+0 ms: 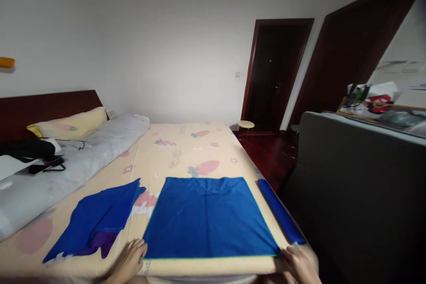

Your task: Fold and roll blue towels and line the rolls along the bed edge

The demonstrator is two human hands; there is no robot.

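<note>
A flat blue cloth (206, 219) with thin green edging lies spread on the bed, a crease running down its middle. My left hand (133, 255) pinches its near left corner, and my right hand (297, 261) has fingers closed on the near right corner. Beyond my right hand, a rolled blue cloth (281, 213) lies along the bed's right edge. To the left of the spread cloth is a crumpled heap of blue cloth (96, 219), with a purple piece (104, 242) showing at its near side.
The bed (173, 151) has a cream sheet printed with strawberries and carrots. A grey rolled quilt (83, 164), a yellow pillow (71, 124) and dark devices (46, 164) lie at the left. A dark grey panel (353, 195) stands to the right; a round stool (245, 124) is beyond the bed.
</note>
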